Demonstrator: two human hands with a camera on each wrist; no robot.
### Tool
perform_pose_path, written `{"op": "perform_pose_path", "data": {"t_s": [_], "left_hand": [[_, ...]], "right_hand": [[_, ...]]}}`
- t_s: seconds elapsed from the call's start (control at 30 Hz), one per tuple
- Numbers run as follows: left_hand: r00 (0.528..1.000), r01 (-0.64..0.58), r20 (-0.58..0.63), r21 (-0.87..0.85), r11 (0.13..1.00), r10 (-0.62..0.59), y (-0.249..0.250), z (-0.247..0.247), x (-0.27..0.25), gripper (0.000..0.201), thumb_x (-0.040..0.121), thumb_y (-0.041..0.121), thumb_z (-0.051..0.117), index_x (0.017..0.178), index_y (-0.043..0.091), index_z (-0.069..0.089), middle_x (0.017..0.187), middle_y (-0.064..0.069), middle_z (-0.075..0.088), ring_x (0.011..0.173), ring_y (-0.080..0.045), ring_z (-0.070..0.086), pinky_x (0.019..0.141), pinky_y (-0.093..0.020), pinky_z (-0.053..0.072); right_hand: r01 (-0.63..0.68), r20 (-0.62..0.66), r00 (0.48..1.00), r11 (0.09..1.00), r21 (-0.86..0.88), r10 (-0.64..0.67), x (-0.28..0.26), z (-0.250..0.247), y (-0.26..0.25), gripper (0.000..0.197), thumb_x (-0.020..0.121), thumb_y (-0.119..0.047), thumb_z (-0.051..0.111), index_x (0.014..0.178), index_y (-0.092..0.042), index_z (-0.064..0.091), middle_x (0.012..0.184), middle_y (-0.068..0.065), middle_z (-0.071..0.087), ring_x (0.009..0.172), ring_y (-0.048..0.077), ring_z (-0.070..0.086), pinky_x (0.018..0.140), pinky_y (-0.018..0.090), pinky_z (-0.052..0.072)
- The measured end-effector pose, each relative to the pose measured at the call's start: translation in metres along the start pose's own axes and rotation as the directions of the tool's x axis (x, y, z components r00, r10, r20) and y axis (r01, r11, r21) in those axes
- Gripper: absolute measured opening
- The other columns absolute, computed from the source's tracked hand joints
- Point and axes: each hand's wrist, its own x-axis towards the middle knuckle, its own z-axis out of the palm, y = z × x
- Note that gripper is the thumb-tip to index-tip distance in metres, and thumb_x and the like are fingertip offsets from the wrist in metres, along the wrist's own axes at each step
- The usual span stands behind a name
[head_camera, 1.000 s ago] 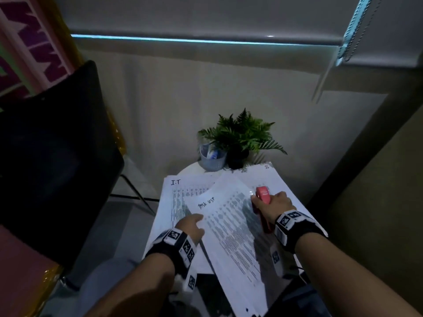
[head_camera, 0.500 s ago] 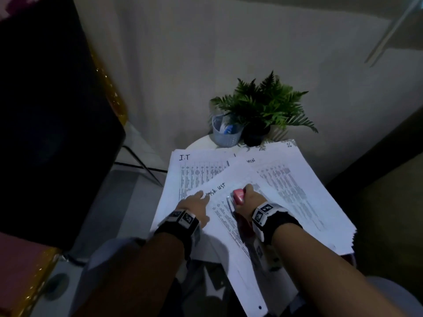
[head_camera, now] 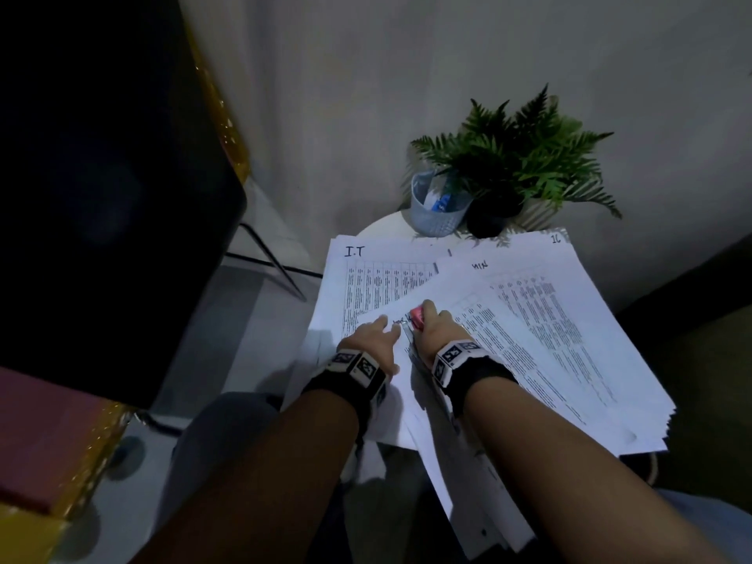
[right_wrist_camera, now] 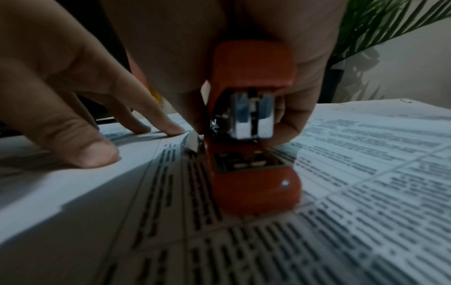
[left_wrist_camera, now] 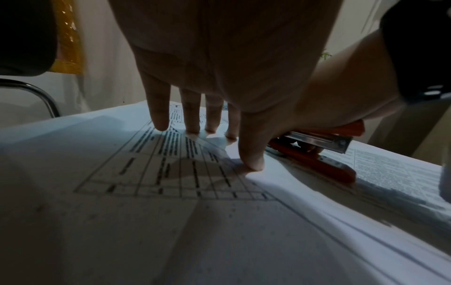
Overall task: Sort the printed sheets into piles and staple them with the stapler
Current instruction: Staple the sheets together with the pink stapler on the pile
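We are gripping the red stapler (head_camera: 416, 317) in our right hand (head_camera: 436, 331), fingers curled round its body, at the top corner of the uppermost set of printed sheets (head_camera: 500, 360) spread over the small round table (head_camera: 382, 225). Our left hand (head_camera: 372, 337) is lying flat, its straight fingers (left_wrist_camera: 160, 123) pressing the paper just beside the tool.

The sheets are fanning loosely and overhanging the table, so we are judging that a squeeze now could catch a page from the neighbouring pile or let the set skew. The left thumb (left_wrist_camera: 252, 163) is sitting very near the stapler's mouth and could be nipped.

How many sheets are lying between the stapler's arms is hidden behind our hand. The handwritten heading under our fingers is unreadable in the dim light.
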Motion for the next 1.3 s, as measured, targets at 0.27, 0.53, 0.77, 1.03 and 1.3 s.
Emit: {"op": "perform_pose_path", "data": {"t_s": [0.27,0.53,0.77,1.03,1.3], "left_hand": [[1.000,-0.008,-0.012,0.012,1.000,0.009,0.000,-0.003,0.001,0.077,0.089,0.037,0.056,0.150,0.026,0.010,0.158,0.000,0.001,0.142,-0.026,0.013,0.113,-0.043,0.026],[1.000,0.007,0.016,0.044,0.999,-0.007,0.001,-0.002,0.004,0.078,0.090,0.039,0.056,0.150,0.027,0.007,0.158,0.001,-0.006,0.142,-0.029,0.012,0.112,-0.044,0.027],[1.000,0.008,-0.017,0.063,0.998,-0.007,0.002,0.001,0.007,0.077,0.090,0.038,0.057,0.149,0.026,0.010,0.159,0.000,-0.001,0.141,-0.031,0.016,0.112,-0.044,0.027],[0.999,0.004,-0.043,0.087,0.996,-0.001,0.002,0.003,0.006,0.075,0.091,0.039,0.055,0.149,0.026,0.009,0.159,-0.001,0.001,0.140,-0.032,0.018,0.112,-0.045,0.028],[0.991,-0.017,-0.133,0.077,0.997,0.027,0.000,0.008,0.004,0.077,0.089,0.041,0.058,0.149,0.024,0.013,0.158,0.000,0.007,0.138,-0.031,0.024,0.110,-0.043,0.032]], "right_hand": [[0.015,-0.011,1.000,1.000,-0.021,-0.015,0.007,-0.001,-0.004,0.039,0.097,-0.025,0.042,0.132,-0.015,0.030,0.124,0.018,0.042,0.103,0.035,0.057,0.076,0.037,0.043],[0.051,-0.013,0.999,0.999,-0.014,-0.051,0.009,-0.003,-0.004,0.037,0.097,-0.029,0.044,0.129,-0.013,0.033,0.125,0.018,0.041,0.102,0.036,0.057,0.079,0.038,0.045],[0.073,-0.012,0.997,0.997,-0.030,-0.074,0.009,-0.004,-0.003,0.037,0.097,-0.031,0.043,0.128,-0.013,0.034,0.123,0.018,0.045,0.101,0.036,0.058,0.077,0.037,0.044],[0.059,-0.009,0.998,0.998,-0.021,-0.059,0.010,-0.007,-0.003,0.034,0.098,-0.031,0.042,0.127,-0.017,0.035,0.122,0.016,0.041,0.097,0.035,0.058,0.074,0.036,0.045],[0.028,-0.011,1.000,0.999,0.015,-0.028,0.014,-0.009,-0.008,0.037,0.098,-0.030,0.041,0.130,-0.015,0.032,0.124,0.019,0.043,0.103,0.037,0.056,0.074,0.035,0.039]]}}
